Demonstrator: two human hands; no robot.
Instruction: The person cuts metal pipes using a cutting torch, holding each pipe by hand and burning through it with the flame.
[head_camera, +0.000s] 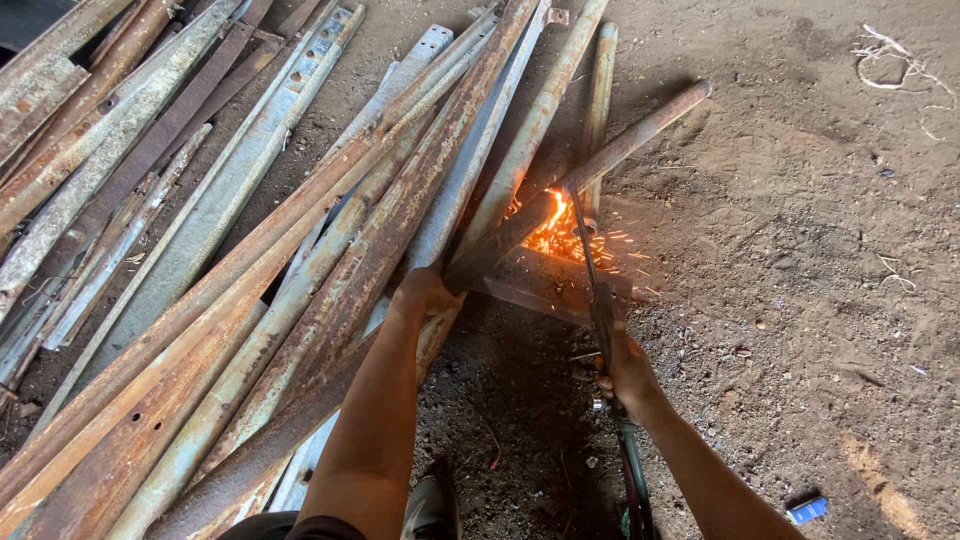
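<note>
Both arms reach forward. Left hand grips rusty angle bar near its end; right hand clenches cutting torch, tip sparking on bar just beyond.

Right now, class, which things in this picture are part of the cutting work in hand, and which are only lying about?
In use:
left hand on the rusty angled steel bar
right hand holding the thin cutting torch
orange sparks

Lying about:
pile of rusty metal bars
small blue packet
white string scrap
</note>
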